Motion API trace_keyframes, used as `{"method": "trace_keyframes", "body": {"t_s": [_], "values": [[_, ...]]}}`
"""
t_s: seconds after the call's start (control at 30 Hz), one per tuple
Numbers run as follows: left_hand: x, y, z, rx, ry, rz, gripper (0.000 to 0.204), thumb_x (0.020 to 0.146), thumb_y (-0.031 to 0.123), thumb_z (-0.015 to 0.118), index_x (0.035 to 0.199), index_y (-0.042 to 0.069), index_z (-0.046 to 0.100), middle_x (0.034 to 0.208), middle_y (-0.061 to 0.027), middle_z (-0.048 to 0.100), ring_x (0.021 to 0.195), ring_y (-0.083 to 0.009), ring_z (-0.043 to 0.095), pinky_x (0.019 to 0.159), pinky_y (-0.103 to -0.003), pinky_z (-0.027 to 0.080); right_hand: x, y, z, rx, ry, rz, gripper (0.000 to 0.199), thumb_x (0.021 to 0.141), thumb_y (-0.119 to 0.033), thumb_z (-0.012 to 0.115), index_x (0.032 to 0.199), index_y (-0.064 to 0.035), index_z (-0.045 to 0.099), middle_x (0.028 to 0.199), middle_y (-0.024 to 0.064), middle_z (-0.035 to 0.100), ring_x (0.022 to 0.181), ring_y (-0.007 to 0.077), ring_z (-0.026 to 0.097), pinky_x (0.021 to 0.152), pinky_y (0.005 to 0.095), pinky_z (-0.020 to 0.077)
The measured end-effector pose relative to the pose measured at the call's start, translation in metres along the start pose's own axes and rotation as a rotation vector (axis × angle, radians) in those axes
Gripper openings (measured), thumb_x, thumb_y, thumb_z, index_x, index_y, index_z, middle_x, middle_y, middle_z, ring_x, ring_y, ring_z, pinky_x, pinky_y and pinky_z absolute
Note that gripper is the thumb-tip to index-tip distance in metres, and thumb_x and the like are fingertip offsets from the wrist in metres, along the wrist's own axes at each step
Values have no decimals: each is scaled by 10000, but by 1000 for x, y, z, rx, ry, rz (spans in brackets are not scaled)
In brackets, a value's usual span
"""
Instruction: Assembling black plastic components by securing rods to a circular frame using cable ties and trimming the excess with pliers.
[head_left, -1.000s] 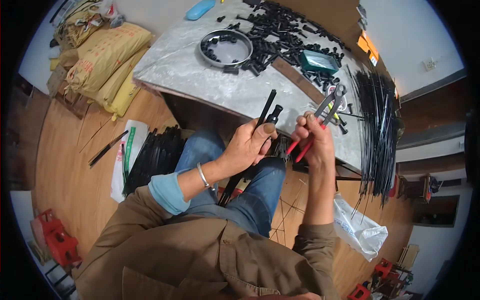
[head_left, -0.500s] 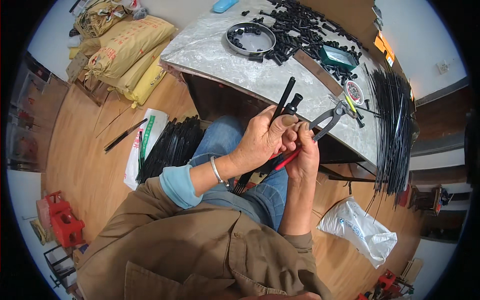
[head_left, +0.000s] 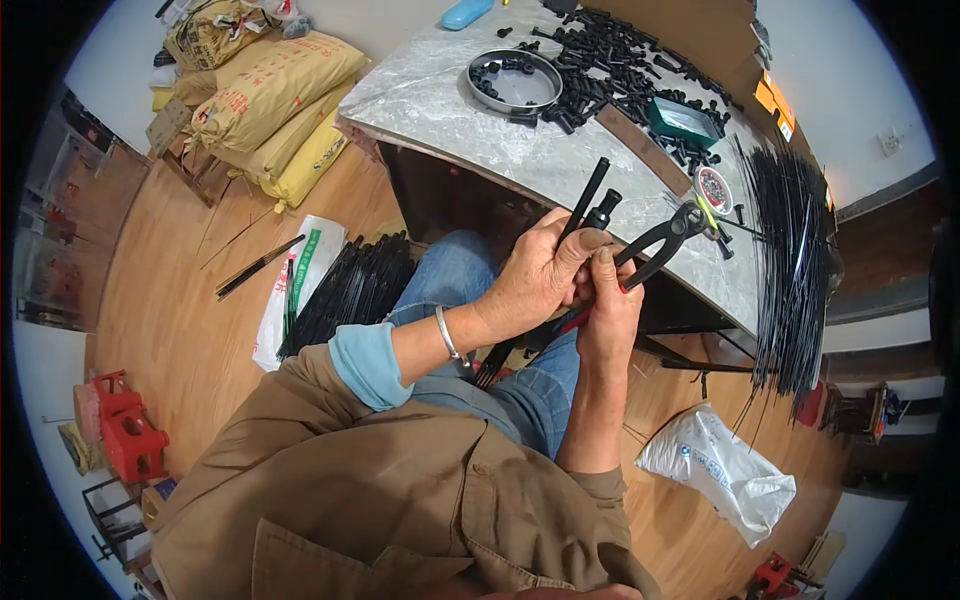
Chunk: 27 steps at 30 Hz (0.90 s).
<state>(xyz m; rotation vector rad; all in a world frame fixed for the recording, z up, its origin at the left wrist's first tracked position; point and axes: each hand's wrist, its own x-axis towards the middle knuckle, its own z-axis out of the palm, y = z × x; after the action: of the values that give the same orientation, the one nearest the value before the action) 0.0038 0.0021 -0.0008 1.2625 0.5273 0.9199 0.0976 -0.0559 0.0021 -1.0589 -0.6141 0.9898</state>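
In my left hand (head_left: pixel 540 268), whose fingers are curled closed, are a thin black tube (head_left: pixel 586 198) and a stubby black stepped fitting (head_left: pixel 604 207), both tilted up and to the right. My right hand (head_left: pixel 609 318) grips black pincers (head_left: pixel 684 221) with red on the handles; their head points right, over the table edge. Both hands meet above my lap, thumbs almost touching. Whatever lies between the fingertips is hidden. Below the hands, dark strands (head_left: pixel 490 366) run down across my jeans.
On the grey marbled table (head_left: pixel 425 110) lie a pile of black fittings (head_left: pixel 610 65), a round metal tray (head_left: pixel 552 98), a green box (head_left: pixel 685 118) and a small round dish (head_left: pixel 711 188). Long black rods (head_left: pixel 785 260) hang off its right side. More black rods (head_left: pixel 350 295) lie left of my legs.
The pincers have turned slightly in my right hand, and less of the red handle shows. Both hands stay together and keep their holds. The whole view has shifted a little.
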Motion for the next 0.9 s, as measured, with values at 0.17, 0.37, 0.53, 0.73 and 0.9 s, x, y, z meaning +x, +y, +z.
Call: {"method": "trace_keyframes", "body": {"t_s": [0.17, 0.37, 0.53, 0.73, 0.9], "values": [[-1, 4, 1, 16, -27, 17, 513, 953, 509, 464, 1041, 13, 560, 657, 34, 492, 505, -8, 424, 437, -163, 352, 0, 2, -1, -24, 3, -27, 204, 949, -243, 584, 884, -50, 564, 681, -2, 520, 526, 74, 463, 463, 211, 345], [-1, -2, 0, 2, -17, 5, 521, 946, 515, 475, 1059, 13, 554, 672, 34, 485, 513, -11, 426, 441, -163, 355, 1, 6, -6, -62, 15, -39, 194, 956, -229, 573, 911, -40, 580, 685, -13, 517, 534, 63, 439, 471, 205, 336], [-1, 1, 0, 16, -12, 33, 534, 940, 521, 480, 1057, 5, 553, 678, 29, 495, 517, -16, 431, 447, -167, 366, -1, 4, -1, -68, 28, -77, 197, 951, -227, 586, 921, -32, 591, 684, -18, 516, 537, 54, 424, 484, 201, 321], [-4, 2, -1, 25, -18, 68, 556, 933, 534, 474, 1050, -3, 556, 710, 5, 561, 518, -21, 438, 444, -176, 372, -9, 0, 6, -217, 50, -188, 243, 936, -251, 612, 960, -9, 605, 662, 2, 543, 526, 67, 457, 471, 203, 335], [-2, 0, -5, -51, -92, 45, 571, 933, 545, 458, 1050, -2, 574, 749, -14, 612, 511, -19, 443, 431, -176, 361, -5, 2, 1, -236, 27, -195, 270, 931, -267, 617, 968, 0, 599, 649, 22, 552, 503, 84, 493, 455, 204, 368]]}}
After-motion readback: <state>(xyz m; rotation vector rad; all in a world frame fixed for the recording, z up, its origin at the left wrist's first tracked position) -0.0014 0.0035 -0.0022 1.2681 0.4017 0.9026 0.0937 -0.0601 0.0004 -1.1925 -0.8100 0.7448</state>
